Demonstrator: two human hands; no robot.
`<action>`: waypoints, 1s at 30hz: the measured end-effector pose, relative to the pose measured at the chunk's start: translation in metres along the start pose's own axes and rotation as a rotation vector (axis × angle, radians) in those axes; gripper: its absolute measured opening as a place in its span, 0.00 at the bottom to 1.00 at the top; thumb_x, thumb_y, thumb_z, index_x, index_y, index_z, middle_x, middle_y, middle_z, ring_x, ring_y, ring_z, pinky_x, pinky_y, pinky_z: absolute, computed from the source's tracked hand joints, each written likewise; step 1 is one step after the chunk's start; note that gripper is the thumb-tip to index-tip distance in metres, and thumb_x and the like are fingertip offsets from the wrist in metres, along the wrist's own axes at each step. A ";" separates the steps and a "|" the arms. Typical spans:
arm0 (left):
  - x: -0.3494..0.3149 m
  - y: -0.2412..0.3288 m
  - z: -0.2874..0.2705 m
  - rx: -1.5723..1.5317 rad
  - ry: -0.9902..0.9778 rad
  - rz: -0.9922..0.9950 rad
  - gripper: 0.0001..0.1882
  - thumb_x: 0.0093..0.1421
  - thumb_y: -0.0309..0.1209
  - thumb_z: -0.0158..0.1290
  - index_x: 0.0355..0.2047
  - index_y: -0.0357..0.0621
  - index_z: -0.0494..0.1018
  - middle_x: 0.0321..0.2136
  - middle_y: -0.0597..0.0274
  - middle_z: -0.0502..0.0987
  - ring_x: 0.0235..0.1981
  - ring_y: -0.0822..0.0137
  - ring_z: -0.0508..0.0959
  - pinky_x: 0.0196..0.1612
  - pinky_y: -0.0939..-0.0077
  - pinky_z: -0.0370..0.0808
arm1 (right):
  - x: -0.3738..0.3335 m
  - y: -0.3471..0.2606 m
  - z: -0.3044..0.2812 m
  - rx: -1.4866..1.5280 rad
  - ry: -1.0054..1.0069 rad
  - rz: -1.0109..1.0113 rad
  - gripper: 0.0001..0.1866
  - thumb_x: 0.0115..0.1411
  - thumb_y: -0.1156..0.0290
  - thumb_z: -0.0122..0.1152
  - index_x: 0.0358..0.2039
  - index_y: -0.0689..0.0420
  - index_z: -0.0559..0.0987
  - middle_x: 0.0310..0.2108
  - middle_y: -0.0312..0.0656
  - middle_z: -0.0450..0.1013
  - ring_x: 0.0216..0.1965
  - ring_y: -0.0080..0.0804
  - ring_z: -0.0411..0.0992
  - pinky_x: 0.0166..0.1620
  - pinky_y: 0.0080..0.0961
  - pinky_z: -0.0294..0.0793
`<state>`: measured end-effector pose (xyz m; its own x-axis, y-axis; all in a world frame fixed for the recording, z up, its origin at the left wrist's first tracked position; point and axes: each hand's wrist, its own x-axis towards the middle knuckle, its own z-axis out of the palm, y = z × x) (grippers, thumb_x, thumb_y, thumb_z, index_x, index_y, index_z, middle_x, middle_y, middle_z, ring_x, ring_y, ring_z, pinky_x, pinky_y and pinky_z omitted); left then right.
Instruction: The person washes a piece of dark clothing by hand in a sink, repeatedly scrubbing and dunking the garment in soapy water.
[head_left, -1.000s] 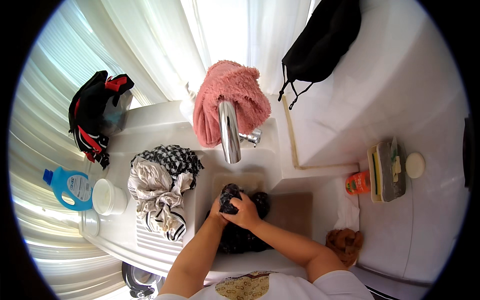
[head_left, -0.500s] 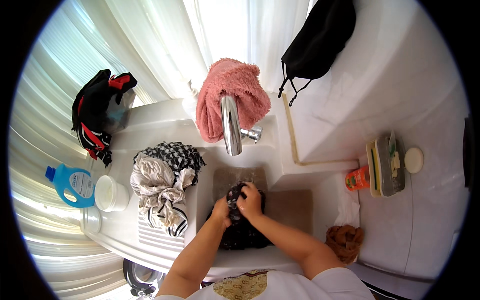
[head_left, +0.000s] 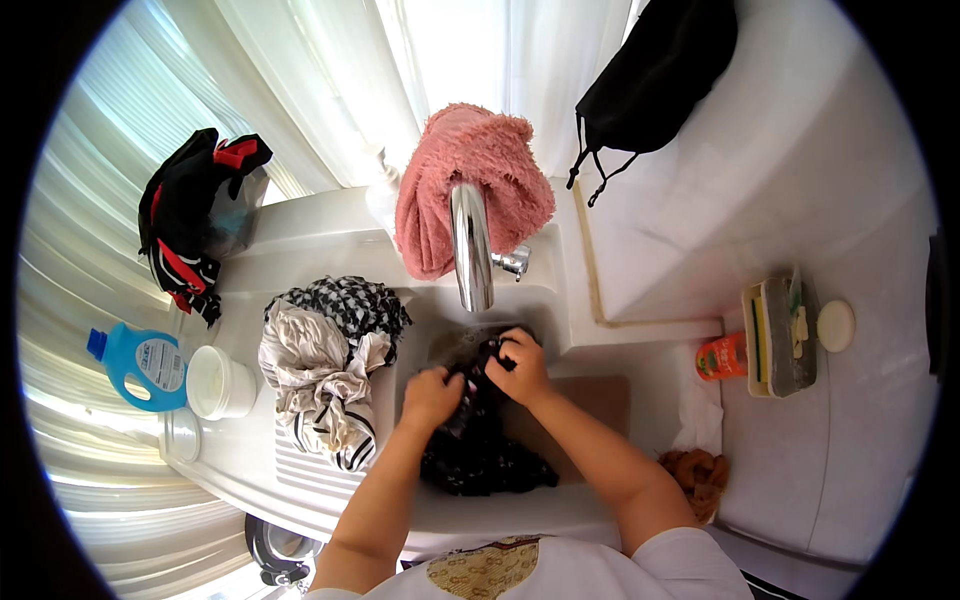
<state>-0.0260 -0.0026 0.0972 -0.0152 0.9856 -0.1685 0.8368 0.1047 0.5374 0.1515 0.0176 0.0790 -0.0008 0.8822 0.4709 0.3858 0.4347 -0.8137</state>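
Observation:
Below the faucet (head_left: pixel 470 255), a wet black patterned garment (head_left: pixel 487 455) lies bunched in the sink basin (head_left: pixel 595 415). My left hand (head_left: pixel 432 398) is closed on one fold of it at the left. Closed on another part, my right hand (head_left: pixel 521 368) sits a little farther away and to the right. The cloth stretches between the two hands, and its lower part rests in the basin's murky water. What sort of garment it is, I cannot make out.
Left on the washboard (head_left: pixel 310 478) lie cream and black-and-white clothes (head_left: pixel 310 350). Beyond them stand a white tub (head_left: pixel 222 384) and blue detergent bottle (head_left: pixel 150 365). A pink towel (head_left: pixel 440 190) hangs behind the faucet. Rightward are an orange container (head_left: pixel 722 357) and brown cloth (head_left: pixel 695 475).
My hands have moved apart, left hand leftward, right hand farther away and rightward. The black garment is now spread between them, and its lower part has shifted right.

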 end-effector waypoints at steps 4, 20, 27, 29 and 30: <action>-0.025 0.026 0.018 0.264 -0.471 -0.118 0.33 0.46 0.49 0.60 0.48 0.42 0.66 0.52 0.43 0.62 0.50 0.47 0.68 0.48 0.57 0.70 | -0.047 0.030 -0.012 -0.299 -0.391 0.124 0.20 0.44 0.68 0.65 0.38 0.56 0.70 0.50 0.51 0.62 0.50 0.48 0.62 0.46 0.40 0.66; -0.026 -0.019 0.107 -0.071 -0.326 -0.433 0.60 0.44 0.58 0.58 0.65 0.44 0.35 0.64 0.39 0.39 0.65 0.37 0.37 0.64 0.50 0.43 | -0.039 0.044 0.017 -0.679 -0.802 0.488 0.24 0.59 0.67 0.49 0.57 0.54 0.64 0.64 0.49 0.48 0.63 0.48 0.51 0.58 0.42 0.60; -0.047 -0.010 0.078 -0.697 -0.421 -0.914 0.56 0.45 0.52 0.60 0.64 0.38 0.41 0.60 0.41 0.52 0.62 0.47 0.53 0.61 0.55 0.55 | -0.052 0.073 0.070 -0.420 -0.258 0.874 0.29 0.51 0.70 0.60 0.55 0.56 0.66 0.46 0.49 0.70 0.41 0.45 0.72 0.42 0.36 0.72; -0.033 -0.028 0.066 -0.859 -0.539 -0.892 0.51 0.46 0.48 0.60 0.63 0.40 0.46 0.57 0.44 0.60 0.61 0.51 0.58 0.60 0.59 0.56 | -0.055 0.090 0.073 0.359 -0.221 1.010 0.24 0.48 0.72 0.60 0.48 0.60 0.71 0.37 0.44 0.73 0.36 0.38 0.72 0.39 0.31 0.71; -0.030 -0.025 0.058 -0.885 -0.471 -0.871 0.48 0.46 0.45 0.60 0.62 0.40 0.49 0.56 0.45 0.62 0.60 0.52 0.59 0.59 0.60 0.57 | -0.044 0.081 0.068 0.751 -0.208 1.049 0.21 0.47 0.73 0.61 0.45 0.61 0.74 0.32 0.41 0.75 0.33 0.34 0.73 0.37 0.28 0.71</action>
<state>-0.0144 -0.0425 0.0413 -0.0210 0.4313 -0.9020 0.0111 0.9022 0.4311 0.1203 0.0260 -0.0304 -0.1838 0.8427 -0.5061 -0.3164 -0.5382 -0.7812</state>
